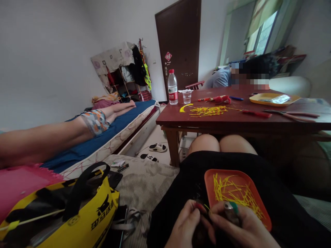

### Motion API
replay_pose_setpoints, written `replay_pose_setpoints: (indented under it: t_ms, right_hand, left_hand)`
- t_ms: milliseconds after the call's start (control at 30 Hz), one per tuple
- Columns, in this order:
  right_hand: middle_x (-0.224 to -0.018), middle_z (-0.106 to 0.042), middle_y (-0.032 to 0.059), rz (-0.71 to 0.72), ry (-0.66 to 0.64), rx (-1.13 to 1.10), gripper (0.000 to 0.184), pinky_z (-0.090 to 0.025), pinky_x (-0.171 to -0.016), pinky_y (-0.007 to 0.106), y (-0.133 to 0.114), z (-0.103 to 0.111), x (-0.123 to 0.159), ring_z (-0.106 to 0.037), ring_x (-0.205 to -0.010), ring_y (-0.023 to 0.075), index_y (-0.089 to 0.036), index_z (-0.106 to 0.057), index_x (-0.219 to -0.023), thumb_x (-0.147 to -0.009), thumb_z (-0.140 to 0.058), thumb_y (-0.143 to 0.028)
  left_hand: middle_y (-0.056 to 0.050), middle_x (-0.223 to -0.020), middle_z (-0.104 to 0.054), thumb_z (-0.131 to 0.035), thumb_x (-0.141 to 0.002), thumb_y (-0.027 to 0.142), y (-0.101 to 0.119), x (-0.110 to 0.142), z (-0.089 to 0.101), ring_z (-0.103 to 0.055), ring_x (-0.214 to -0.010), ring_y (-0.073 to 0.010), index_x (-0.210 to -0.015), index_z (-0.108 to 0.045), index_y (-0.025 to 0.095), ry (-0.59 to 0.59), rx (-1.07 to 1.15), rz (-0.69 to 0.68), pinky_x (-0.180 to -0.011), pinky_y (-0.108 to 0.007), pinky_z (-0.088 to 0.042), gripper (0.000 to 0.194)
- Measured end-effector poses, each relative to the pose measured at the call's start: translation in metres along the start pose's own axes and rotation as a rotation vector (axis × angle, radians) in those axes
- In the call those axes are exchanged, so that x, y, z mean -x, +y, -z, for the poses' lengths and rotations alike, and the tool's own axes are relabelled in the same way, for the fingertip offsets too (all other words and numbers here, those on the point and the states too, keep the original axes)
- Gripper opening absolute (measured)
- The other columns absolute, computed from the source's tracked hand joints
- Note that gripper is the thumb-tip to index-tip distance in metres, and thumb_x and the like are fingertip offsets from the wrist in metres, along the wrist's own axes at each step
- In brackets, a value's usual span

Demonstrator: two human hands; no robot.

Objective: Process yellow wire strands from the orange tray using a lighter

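Observation:
My left hand and my right hand meet low over my lap, fingertips together. The left pinches a small red-tipped piece, with a thin yellow-green strand sticking out between the hands. A small metal and green tool sits in my right hand. Just above the hands, an orange tray rests on my black-clothed lap, holding several thin yellow strands.
A red-brown table stands ahead with a pile of yellow strands, a water bottle, plastic cup, red tools, pliers and yellow tray. A person sits behind it; another lies on the bed left. A yellow bag is beside me.

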State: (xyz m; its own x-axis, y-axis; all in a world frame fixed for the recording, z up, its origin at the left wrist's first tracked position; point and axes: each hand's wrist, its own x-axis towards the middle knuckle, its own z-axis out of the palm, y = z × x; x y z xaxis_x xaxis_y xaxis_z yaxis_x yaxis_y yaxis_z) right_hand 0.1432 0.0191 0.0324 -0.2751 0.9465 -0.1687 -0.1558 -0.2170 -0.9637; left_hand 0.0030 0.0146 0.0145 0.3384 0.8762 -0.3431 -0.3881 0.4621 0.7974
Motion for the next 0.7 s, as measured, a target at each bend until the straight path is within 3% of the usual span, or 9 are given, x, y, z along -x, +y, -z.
replay_pose_setpoints:
  t_ms: [233,433,533,600,700]
  right_hand:
    - [-0.038,-0.053,-0.0041,0.03,0.111,-0.031,0.027,-0.035,-0.042,0.018,0.001,-0.009,-0.007,-0.046,-0.037,0.0084,-0.016,-0.061,-0.058,-0.066,-0.066,-0.041]
    - [-0.039,-0.049,-0.004,0.04,0.143,0.028,0.028,-0.034,-0.04,0.02,0.006,-0.008,-0.008,-0.042,-0.038,0.0094,-0.016,-0.061,-0.059,-0.065,-0.065,-0.043]
    - [-0.038,-0.048,-0.0048,0.034,0.169,0.022,0.028,-0.033,-0.038,0.02,0.004,-0.009,-0.008,-0.04,-0.037,0.0096,-0.017,-0.059,-0.058,-0.064,-0.065,-0.044]
    - [-0.037,-0.049,-0.0048,0.042,0.179,-0.001,0.028,-0.034,-0.04,0.02,0.001,-0.01,-0.006,-0.042,-0.037,0.0096,-0.017,-0.058,-0.056,-0.063,-0.066,-0.043]
    - [-0.037,-0.053,-0.0046,0.045,0.17,-0.062,0.026,-0.037,-0.045,0.02,-0.002,-0.012,-0.005,-0.045,-0.038,0.0094,-0.018,-0.057,-0.053,-0.064,-0.067,-0.04]
  left_hand:
    - [0.001,-0.07,-0.053,-0.053,-0.072,0.036,0.005,0.007,-0.005,-0.046,-0.068,-0.0133,-0.079,-0.052,0.018,0.018,-0.259,-0.137,-0.067,-0.025,-0.034,0.019]
    - [-0.001,-0.079,-0.058,-0.047,-0.074,0.023,0.003,0.011,-0.006,-0.049,-0.077,-0.0165,-0.089,-0.052,0.019,0.16,-0.621,-0.205,-0.072,-0.026,-0.031,0.016]
    - [0.001,-0.072,-0.056,-0.05,-0.073,0.02,0.002,0.009,-0.005,-0.048,-0.071,-0.015,-0.083,-0.052,0.019,0.124,-0.563,-0.229,-0.068,-0.025,-0.032,0.011]
    - [0.002,-0.067,-0.053,-0.052,-0.072,0.024,0.002,0.005,-0.004,-0.046,-0.066,-0.0131,-0.077,-0.05,0.019,0.058,-0.396,-0.218,-0.065,-0.024,-0.032,0.007]
    - [0.004,-0.062,-0.05,-0.056,-0.071,0.032,0.001,-0.001,-0.002,-0.043,-0.056,-0.0095,-0.074,-0.047,0.019,-0.006,-0.124,-0.135,-0.058,-0.023,-0.031,0.016]
